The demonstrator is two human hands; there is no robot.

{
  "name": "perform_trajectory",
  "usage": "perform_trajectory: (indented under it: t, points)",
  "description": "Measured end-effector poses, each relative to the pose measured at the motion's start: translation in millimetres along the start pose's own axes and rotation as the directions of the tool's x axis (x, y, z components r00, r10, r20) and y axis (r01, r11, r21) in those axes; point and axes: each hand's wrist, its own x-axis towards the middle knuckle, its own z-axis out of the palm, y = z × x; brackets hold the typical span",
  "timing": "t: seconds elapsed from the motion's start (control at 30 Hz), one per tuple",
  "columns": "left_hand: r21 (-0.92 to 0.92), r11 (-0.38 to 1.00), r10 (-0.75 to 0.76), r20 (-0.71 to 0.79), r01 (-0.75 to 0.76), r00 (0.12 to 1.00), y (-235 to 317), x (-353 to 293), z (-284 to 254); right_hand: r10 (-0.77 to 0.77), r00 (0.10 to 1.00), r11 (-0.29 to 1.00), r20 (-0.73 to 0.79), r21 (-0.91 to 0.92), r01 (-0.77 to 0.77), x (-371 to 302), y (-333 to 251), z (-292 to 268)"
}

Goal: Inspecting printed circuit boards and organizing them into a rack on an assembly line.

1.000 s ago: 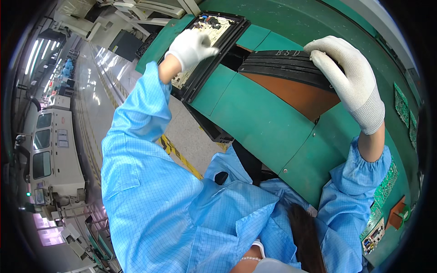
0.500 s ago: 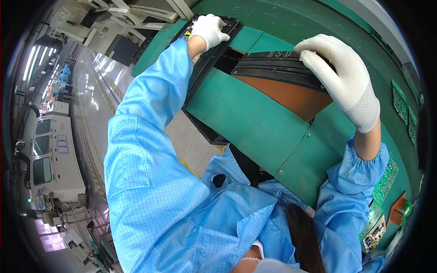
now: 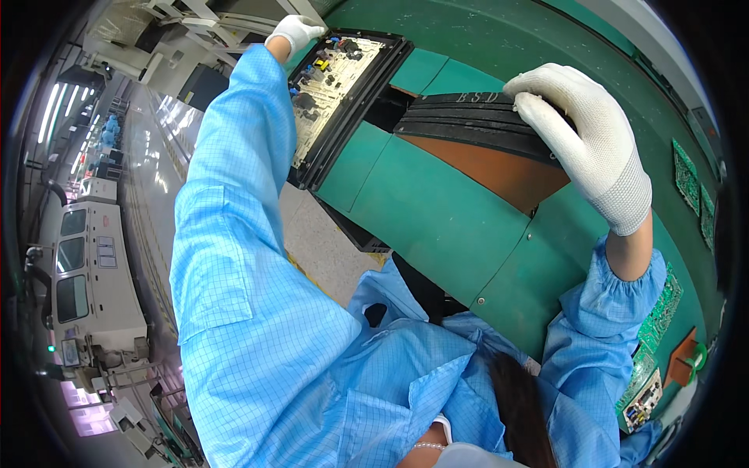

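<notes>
My left hand (image 3: 298,33), in a white knit glove, is at the far left corner of a black frame carrier (image 3: 363,105). Its fingers are drawn together there, and whether they grip the carrier's edge is hidden. In the carrier lies a pale circuit board (image 3: 331,82) with black, yellow and blue components. My right hand (image 3: 585,132), gloved likewise, has its thumb and fingers closed over the right end of a stack of flat black carriers (image 3: 476,121). That stack is tilted, its right end raised above a brown panel (image 3: 495,168) set in the green bench.
The green bench top (image 3: 437,222) runs under both arms. Green circuit boards (image 3: 662,312) lie along its right side, near a brown block with a green ring (image 3: 683,357). A dark opening (image 3: 388,108) sits beside the carrier. White machines (image 3: 94,249) stand across the aisle at left.
My left hand has moved left, off the circuit board to the carrier's far left corner, uncovering the board's components. My right hand stays on the stack, almost unmoved.
</notes>
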Motion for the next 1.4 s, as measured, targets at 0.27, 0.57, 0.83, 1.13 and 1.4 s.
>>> perform_trajectory:
  t: [0.27, 0.57, 0.83, 1.13, 1.4]
  points:
    - [0.098, 0.994, -0.055, 0.076, 0.048, 0.996, -1.4, 25.8, 17.9, -0.002, 1.000, 1.000, -0.019, 0.002, 0.002, -0.2, -4.5, -1.6]
    - [0.172, 0.985, -0.012, 0.072, 0.000, 0.997, 4.8, 29.4, 21.8, 0.003, 1.000, 1.000, -0.002, -0.016, -0.003, 0.8, -3.4, -1.8]
    - [0.111, 0.978, -0.173, -0.022, 0.175, 0.985, 21.9, 11.1, 25.9, -0.001, 1.000, 1.000, -0.017, 0.017, 0.001, 0.2, -3.0, -1.0]
    - [0.012, 1.000, 0.015, 0.097, -0.017, 0.995, 20.4, -112.2, -7.8, 0.010, 1.000, 1.000, -0.011, 0.007, -0.010, -0.6, 0.6, -0.2]
    - [0.192, 0.974, -0.119, -0.004, 0.117, 0.993, 30.9, -126.0, 18.2, -0.001, 0.997, 0.999, -0.082, 0.047, 0.004, -0.5, 2.2, 3.8]
